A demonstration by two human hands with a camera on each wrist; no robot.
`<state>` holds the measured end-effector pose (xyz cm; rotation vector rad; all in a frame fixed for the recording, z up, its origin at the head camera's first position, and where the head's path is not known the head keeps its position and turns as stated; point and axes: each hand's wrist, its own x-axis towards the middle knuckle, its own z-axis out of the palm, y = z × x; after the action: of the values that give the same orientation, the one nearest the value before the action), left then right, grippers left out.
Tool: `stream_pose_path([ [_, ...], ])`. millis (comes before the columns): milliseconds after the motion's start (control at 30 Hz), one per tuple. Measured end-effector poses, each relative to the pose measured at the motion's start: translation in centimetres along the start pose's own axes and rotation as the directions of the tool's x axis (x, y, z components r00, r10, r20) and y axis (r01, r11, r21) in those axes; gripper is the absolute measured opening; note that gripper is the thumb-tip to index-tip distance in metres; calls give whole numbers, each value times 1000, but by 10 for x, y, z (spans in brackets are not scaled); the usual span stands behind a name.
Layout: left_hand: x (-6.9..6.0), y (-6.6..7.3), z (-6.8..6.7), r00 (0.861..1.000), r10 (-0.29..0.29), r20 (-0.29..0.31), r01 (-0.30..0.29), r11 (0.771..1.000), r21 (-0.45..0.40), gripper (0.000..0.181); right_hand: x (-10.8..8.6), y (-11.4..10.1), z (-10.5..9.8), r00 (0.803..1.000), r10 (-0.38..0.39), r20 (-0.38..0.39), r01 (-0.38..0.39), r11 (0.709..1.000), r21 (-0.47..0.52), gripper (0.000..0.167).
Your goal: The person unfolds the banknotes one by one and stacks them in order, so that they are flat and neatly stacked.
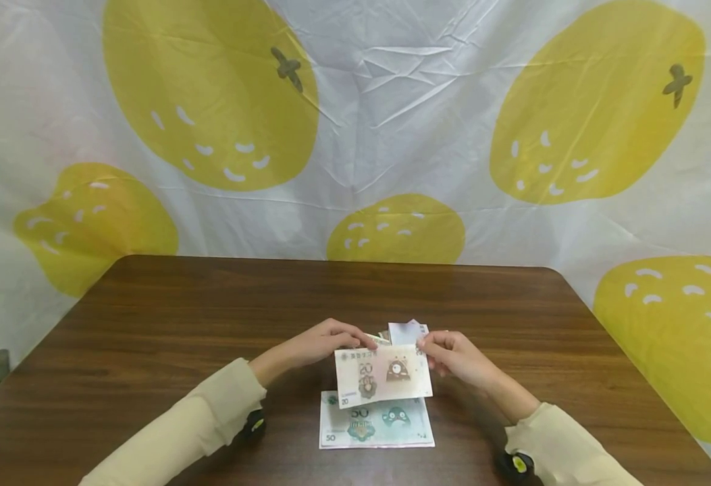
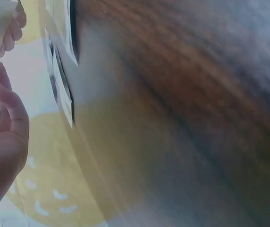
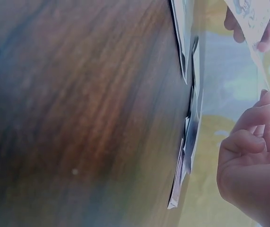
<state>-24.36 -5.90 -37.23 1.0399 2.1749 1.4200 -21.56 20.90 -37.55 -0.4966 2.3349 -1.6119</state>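
A brown-printed 20 note (image 1: 382, 374) is held tilted up off the table between both hands. My right hand (image 1: 457, 358) pinches its upper right corner between thumb and fingers; in the right wrist view that hand (image 3: 255, 156) has its other fingers curled. At the note's upper left edge, my left hand (image 1: 325, 339) has its fingertips on the paper, and the left wrist view shows this hand (image 2: 7, 137) with the thumb and fingers at the note. Just below lies a green-printed 50 note (image 1: 376, 432), flat and partly covered by the raised one.
Behind the raised note lie more papers, a pale purple one (image 1: 405, 332) among them. The brown wooden table (image 1: 240, 290) runs back to a white cloth with yellow fruit prints (image 1: 209, 88). Black bands with yellow marks sit at both wrists.
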Motion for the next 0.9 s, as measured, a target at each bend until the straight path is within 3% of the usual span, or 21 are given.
stream_pose_path([
  [100, -2, 0, -1, 1000, 5, 22, -5, 1000, 16, 25, -2, -1, 1, 1000, 0, 7, 0, 1000, -4, 25],
  [367, -6, 1, -1, 992, 93, 87, -94, 995, 12, 23, -6, -1, 1, 998, -19, 61, 23, 998, -59, 24],
  [433, -9, 9, 0, 992, 88, 90, -89, 996, 8, 22, -7, 0, 0, 997, -26, 74, 31, 997, -66, 23],
  [567, -12, 11, 1, 994, 47, 97, -47, 999, -3, 21, -10, 0, 0, 995, -40, 87, 46, 996, -73, 20],
  [700, -11, 3, 3, 993, 18, 115, -18, 1000, -2, 22, -13, -1, 1, 995, -33, 93, 41, 996, -78, 18],
  [900, -17, 1, 3, 992, 41, 120, -45, 998, 34, 20, -16, -2, 3, 995, -17, 101, 23, 998, -60, 17],
])
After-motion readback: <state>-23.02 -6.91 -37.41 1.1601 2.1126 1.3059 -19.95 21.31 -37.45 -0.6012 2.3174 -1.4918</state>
